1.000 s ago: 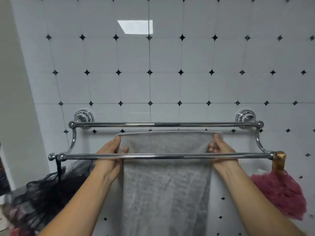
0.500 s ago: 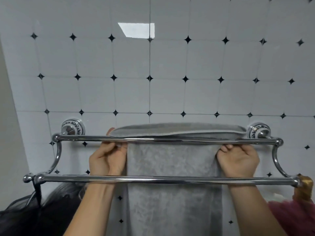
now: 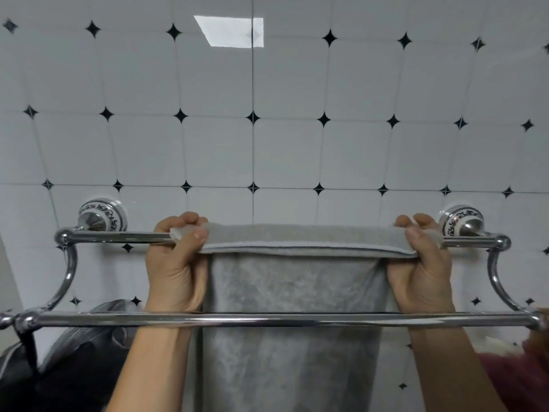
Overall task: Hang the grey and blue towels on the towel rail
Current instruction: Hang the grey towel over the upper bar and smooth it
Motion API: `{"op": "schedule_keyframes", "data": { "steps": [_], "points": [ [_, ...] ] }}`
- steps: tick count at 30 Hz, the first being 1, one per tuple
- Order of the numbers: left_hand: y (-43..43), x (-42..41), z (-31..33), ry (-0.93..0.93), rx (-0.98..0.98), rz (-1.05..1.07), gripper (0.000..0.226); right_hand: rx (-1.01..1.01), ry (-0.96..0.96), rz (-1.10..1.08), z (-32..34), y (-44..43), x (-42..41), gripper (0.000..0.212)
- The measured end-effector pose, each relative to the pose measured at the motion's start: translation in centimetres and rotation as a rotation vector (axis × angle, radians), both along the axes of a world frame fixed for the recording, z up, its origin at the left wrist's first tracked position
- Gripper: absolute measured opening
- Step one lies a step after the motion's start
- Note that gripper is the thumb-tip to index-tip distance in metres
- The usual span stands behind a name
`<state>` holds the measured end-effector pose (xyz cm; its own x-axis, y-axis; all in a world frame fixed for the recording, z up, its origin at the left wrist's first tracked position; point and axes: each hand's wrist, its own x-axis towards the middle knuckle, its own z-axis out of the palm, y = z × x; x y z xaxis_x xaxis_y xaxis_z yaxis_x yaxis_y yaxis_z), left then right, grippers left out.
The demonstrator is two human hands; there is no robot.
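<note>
**Grey towel over the back bar, both your hands gripping its fold**

You face a white tiled wall (image 3: 297, 150) with small black diamonds at the tile corners. Across it runs the chrome towel rail (image 3: 267, 319), two bars joined by curved end pieces, the front bar lower and nearer to you than the back one.

The grey towel (image 3: 297, 292) is draped over the back bar at mid-length. Its folded top edge lies along that bar and the rest hangs straight down behind the front bar.

Your left hand (image 3: 175, 263) grips the towel's left top corner, fingers curled over the fold and thumb pressed on the front. Your right hand (image 3: 421, 272) grips the right top corner the same way. Both forearms reach up from under the front bar.

Dark fabric (image 3: 59, 382) hangs below the rail's left end, and something dull red (image 3: 520, 379) sits at the lower right. Two patterned round mounts (image 3: 102, 215) fix the back bar to the wall.
</note>
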<state>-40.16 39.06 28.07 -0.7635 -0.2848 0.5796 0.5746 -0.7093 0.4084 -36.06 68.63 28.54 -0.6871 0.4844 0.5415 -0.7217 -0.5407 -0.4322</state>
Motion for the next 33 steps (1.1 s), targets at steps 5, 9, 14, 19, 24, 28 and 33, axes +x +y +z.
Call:
{"op": "schedule_keyframes", "data": {
  "steps": [5, 9, 14, 19, 24, 28, 33],
  "points": [
    [0.2, -0.1, -1.2, -0.133, 0.039, 0.381, 0.045, -0.006, -0.073, -0.306, -1.6, -0.3, -0.1, 0.019],
    [0.2, 0.2, -2.0, -0.190, -0.047, 0.628, 0.043, 0.004, -0.130, -0.342, -2.1, -0.9, 0.1, 0.036],
    [0.3, 0.4, -2.3, -0.202, -0.191, 0.505, 0.045, 0.089, -0.188, -0.301, -2.4, -0.7, 1.1, 0.033],
    [0.4, 0.9, -2.4, -0.135, -0.232, 0.379, 0.040, 0.133, -0.202, -0.200, -2.8, -1.0, 2.0, 0.024],
    [0.6, 1.4, -3.2, -0.136, -0.269, 0.337, 0.035, 0.156, -0.213, -0.080, -4.3, -0.8, 2.8, 0.020],
    [0.1, 2.5, -7.3, -0.213, -0.371, 0.308, 0.037, 0.203, -0.332, -0.087, -8.2, -0.3, 3.8, 0.030],
    [-1.0, 3.7, -15.1, -0.322, -0.545, 0.247, 0.043, 0.271, -0.515, -0.048, -16.0, 0.6, 6.0, 0.018]
  ]
}}
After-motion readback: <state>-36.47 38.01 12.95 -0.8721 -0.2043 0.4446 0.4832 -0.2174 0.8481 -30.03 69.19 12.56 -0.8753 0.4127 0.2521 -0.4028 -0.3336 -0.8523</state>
